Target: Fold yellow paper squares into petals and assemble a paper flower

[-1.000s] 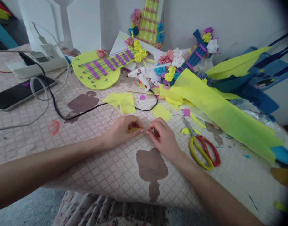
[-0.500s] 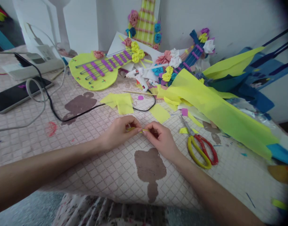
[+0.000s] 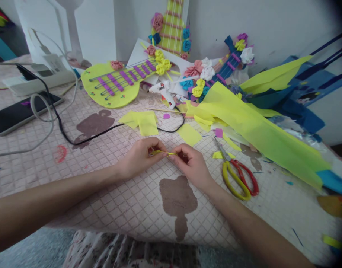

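Observation:
Between the fingertips of both hands is a small strip of yellow paper (image 3: 171,153), folded or rolled thin and partly hidden. My left hand (image 3: 143,154) pinches its left end, and my right hand (image 3: 189,160) pinches the right end, the fingertips almost meeting. Scissors (image 3: 235,171) with one yellow and one red handle lie right of my right hand, blades slightly apart. Just beyond my hands lie cut yellow paper squares (image 3: 148,123) and another yellow square (image 3: 189,134).
A white glue gun (image 3: 165,95) with a black cord and a thin wooden stick (image 3: 162,110) lie farther back. Behind stand a yellow paper guitar (image 3: 112,85) and a blue guitar with paper flowers (image 3: 229,67). A large yellow sheet (image 3: 257,130) spreads right; a phone (image 3: 22,111) lies left.
Slightly more of the yellow strip shows between my fingertips. My hands have otherwise hardly moved, and the things on the table stay in place.

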The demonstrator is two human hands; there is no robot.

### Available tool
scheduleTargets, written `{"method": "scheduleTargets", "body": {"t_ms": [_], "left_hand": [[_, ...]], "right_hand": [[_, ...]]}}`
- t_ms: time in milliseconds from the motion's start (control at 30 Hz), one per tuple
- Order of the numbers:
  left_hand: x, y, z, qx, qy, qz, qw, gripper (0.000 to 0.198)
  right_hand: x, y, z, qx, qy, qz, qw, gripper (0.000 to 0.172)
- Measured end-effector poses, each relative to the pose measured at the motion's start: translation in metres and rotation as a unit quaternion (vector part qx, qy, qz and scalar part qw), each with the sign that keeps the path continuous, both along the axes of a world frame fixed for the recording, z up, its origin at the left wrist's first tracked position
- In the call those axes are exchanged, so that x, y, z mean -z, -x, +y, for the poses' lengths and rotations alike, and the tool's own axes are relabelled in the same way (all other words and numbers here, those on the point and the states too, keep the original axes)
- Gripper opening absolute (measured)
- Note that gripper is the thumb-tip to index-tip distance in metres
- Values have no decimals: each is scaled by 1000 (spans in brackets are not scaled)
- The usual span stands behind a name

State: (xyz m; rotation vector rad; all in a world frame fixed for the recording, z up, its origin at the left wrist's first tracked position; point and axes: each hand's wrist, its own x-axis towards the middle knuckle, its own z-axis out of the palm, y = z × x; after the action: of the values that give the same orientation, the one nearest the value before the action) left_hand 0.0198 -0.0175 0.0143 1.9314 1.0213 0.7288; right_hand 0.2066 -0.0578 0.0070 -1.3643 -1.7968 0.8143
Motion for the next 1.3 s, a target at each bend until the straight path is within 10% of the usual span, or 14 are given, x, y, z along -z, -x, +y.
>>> {"method": "scheduleTargets", "body": {"t_ms": [533,1300], "left_hand": [[-3,5,10,4,113,-61,992,19],[-6,3,2,15,50,-31,998,19]], "right_hand": [[-5,-10,4,10,125,141,982,42],[-6,-7,3,22,63,107,992,15]]}}
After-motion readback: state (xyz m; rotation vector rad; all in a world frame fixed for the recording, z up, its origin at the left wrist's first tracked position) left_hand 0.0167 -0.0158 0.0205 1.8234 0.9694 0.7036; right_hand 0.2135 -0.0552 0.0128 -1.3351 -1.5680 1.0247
